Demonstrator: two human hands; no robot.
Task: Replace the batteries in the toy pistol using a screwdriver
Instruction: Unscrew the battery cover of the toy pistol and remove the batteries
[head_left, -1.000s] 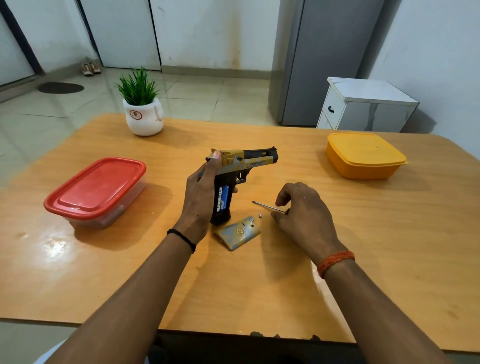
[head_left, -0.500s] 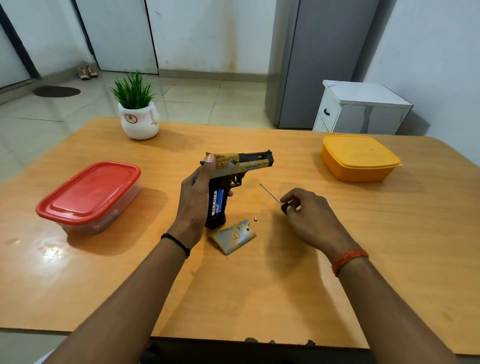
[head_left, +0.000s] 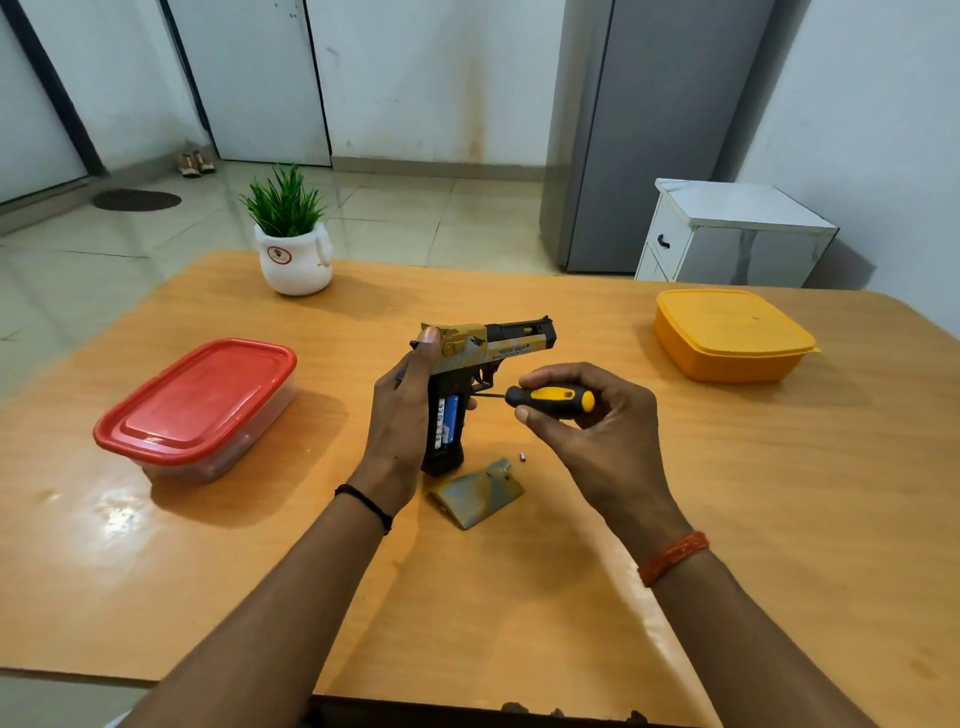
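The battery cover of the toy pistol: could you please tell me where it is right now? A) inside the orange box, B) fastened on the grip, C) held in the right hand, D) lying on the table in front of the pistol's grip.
D: the battery cover lies flat on the table by the loose screw, while the toy pistol shows a blue battery in its open grip.

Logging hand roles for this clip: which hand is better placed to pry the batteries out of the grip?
Right. The right hand already holds the screwdriver, its tip aimed at the open grip's batteries. The left hand is occupied steadying the toy pistol.
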